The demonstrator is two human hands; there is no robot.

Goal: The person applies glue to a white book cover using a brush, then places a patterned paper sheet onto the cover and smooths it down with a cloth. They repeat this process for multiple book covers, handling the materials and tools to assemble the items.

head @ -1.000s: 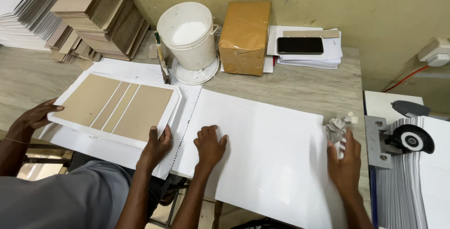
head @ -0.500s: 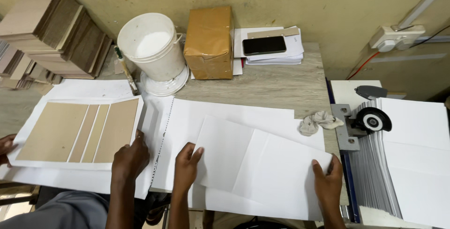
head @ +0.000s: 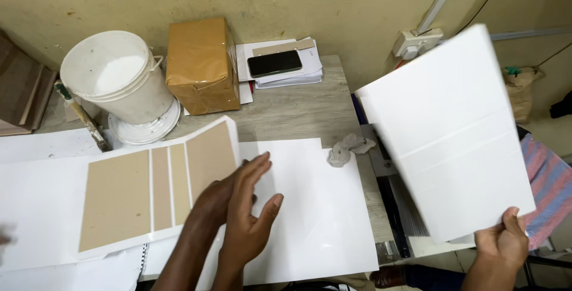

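The wooden counter (head: 298, 112) stands against a yellowish wall and carries almost everything. Its largest load is a white sheet (head: 316, 207) lying flat in the middle, and beside it, on the left, a white cover sheet with four brown board pieces (head: 158, 186) glued on it, its right edge a little raised. Off the counter, at the right, a second large white sheet (head: 447, 130) is lifted in the air and tilted — the right hand (head: 503, 243) pinches its lower corner, the grip closed on the paper. The left hand (head: 250, 222) hovers over the flat sheet with the fingers spread, its grip open and holding nothing; behind it another person's hand (head: 217, 198) lies at the edge of the cover sheet. Farther back stand a white bucket (head: 116, 76) on its lid, a brown wrapped parcel (head: 199, 64), and a black phone (head: 274, 63) on a small pile of papers. A crumpled grey rag (head: 345, 148) lies just at the flat sheet's far right corner.
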